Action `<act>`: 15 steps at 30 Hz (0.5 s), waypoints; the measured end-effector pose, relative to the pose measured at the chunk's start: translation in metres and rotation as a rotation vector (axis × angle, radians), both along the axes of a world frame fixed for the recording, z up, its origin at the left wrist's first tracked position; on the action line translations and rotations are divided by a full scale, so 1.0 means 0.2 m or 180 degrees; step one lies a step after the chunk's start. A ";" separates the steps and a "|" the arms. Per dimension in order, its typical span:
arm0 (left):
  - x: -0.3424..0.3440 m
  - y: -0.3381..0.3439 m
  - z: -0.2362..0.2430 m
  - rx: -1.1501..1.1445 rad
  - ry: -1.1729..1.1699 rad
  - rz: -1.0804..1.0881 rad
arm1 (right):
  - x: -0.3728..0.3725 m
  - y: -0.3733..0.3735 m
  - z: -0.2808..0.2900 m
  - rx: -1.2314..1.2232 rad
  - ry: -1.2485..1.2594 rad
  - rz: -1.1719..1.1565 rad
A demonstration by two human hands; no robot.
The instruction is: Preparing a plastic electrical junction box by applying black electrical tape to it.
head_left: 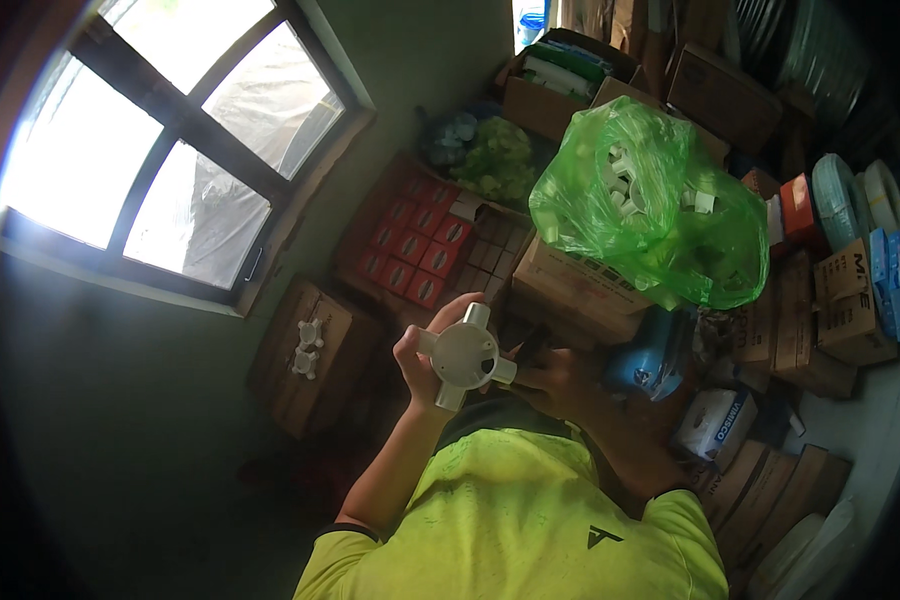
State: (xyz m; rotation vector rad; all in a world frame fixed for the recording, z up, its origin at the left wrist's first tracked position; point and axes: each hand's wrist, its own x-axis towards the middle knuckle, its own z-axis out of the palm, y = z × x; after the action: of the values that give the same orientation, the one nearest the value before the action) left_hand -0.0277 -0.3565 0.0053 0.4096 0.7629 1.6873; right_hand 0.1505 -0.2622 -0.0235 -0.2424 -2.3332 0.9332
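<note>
My left hand [425, 360] grips a white round conduit junction box [462, 358] with four short spouts, held up in front of my body. Its open face shows a dark gap at the lower right. Close to the right-hand spout is my right hand [560, 382], in shadow with its fingers bent. A dark narrow shape [533, 343] shows at those fingers, too dim to name. Two small white junction boxes [308, 348] lie on a brown carton [325, 385] to the left.
A green plastic bag [660, 220] of white fittings rests on a carton [570, 285]. Red small boxes [415, 240] stand in rows ahead. A blue bag [655, 355] and several cartons [775, 330] crowd the right. A barred window [180, 125] is at the upper left.
</note>
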 end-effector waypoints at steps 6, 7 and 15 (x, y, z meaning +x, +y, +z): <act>0.02 0.00 -0.03 -0.0171 -0.0310 0.0275 | -0.05 -0.12 0.01 -0.1101 0.0537 -0.0297; 0.03 0.01 -0.04 -0.0312 -0.0568 0.0497 | -0.06 -0.14 0.02 -0.1358 0.0610 -0.0528; -0.09 -0.04 0.00 -0.0073 -0.0169 -0.0761 | 0.00 -0.07 0.04 -0.3254 0.0866 -0.0376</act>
State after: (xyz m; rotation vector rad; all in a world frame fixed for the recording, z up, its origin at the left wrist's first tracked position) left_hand -0.0466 -0.3636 0.0061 0.4210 0.6663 1.4588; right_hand 0.1505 -0.2766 -0.0156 -0.5973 -1.4048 1.8831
